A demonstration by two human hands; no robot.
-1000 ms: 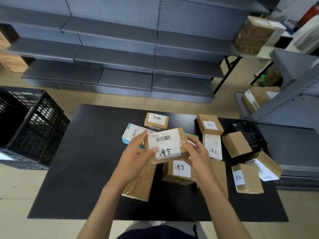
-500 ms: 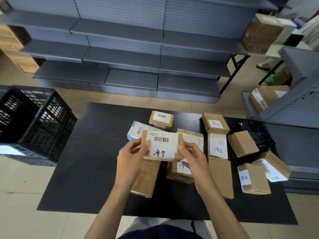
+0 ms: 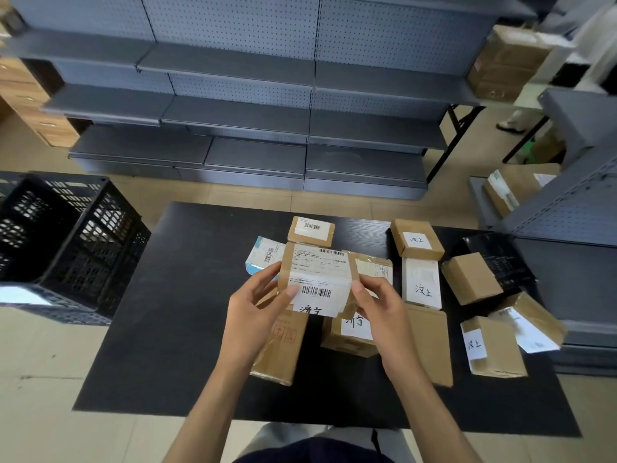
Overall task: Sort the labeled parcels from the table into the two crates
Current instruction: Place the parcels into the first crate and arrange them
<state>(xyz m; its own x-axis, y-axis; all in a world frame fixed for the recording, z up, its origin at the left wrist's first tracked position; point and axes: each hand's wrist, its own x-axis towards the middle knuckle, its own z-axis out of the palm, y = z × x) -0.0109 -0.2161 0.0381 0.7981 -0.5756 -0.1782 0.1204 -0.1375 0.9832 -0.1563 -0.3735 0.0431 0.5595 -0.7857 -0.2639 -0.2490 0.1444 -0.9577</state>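
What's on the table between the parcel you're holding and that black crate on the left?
Nothing: in the head view, only bare black table lies between the held parcel and the black crate.

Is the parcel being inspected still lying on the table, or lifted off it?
Lifted. Both the left hand and right hand grip the parcel by its sides, above other boxes.

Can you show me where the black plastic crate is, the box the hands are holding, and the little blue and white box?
Black plastic crate (image 3: pixel 83 242): head view, on its lattice side wall.
Held brown cardboard parcel (image 3: pixel 319 272): head view, on its white shipping label.
Small blue and white box (image 3: pixel 263 259): head view, on its white top.
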